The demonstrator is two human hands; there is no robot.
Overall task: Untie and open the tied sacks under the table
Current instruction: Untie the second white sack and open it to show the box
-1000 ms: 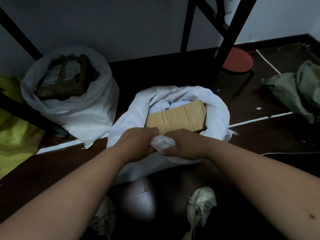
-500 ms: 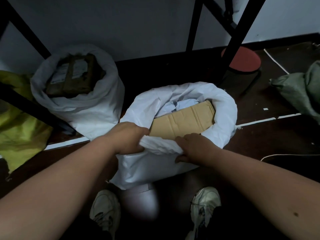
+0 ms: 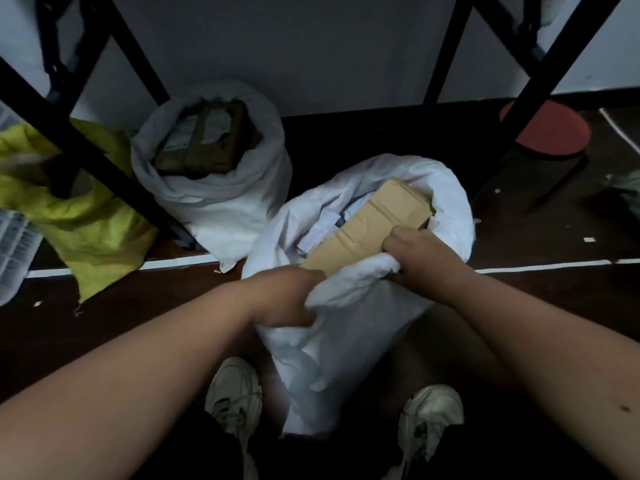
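A white sack point(image 3: 346, 341) stands on the dark floor between my feet, its mouth open and rolled outward. A tan cardboard box point(image 3: 377, 223) and some white paper show inside it. My left hand point(image 3: 287, 296) grips the near rim of the sack on the left. My right hand point(image 3: 415, 252) grips the bunched near rim on the right, beside the box. Behind to the left stands a second white sack point(image 3: 221, 199), open too, with a dark taped parcel point(image 3: 204, 140) in its mouth.
Black table legs point(image 3: 104, 157) cross diagonally at the left and a further black leg point(image 3: 540, 74) at the right. A yellow sack point(image 3: 86, 216) lies far left, a red stool point(image 3: 550, 129) stands back right, a green sack point(image 3: 627, 188) at the right edge. My white shoes point(image 3: 235, 393) flank the sack.
My hands have moved apart along the near rim, the right one up beside the box. The sack has tilted and the view has swung right.
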